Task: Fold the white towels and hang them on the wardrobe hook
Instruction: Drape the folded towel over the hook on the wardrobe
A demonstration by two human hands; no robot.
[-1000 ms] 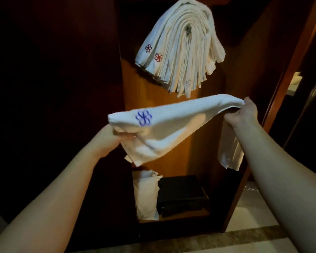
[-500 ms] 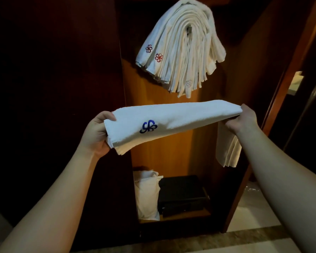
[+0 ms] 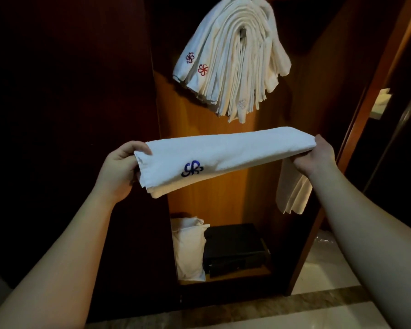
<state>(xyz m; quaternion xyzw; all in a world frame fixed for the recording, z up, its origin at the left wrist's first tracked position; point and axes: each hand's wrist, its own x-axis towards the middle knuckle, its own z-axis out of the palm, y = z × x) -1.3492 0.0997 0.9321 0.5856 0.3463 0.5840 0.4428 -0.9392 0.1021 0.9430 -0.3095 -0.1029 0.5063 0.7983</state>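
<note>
Since a second ago the white towel [image 3: 226, 157] has been doubled into a narrow strip, gripped endwise by the left hand [image 3: 119, 170] and right hand [image 3: 314, 160]. It is held below the hung towels [image 3: 230, 60], so hanging is judged next.

Dim, warm light on the wardrobe back panel [image 3: 207, 129]; left side nearly black; wide-angle bending at edges.

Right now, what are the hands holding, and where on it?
A folded white towel, stretched between them: left hand grips its left end, right hand pinches its right end.
</note>
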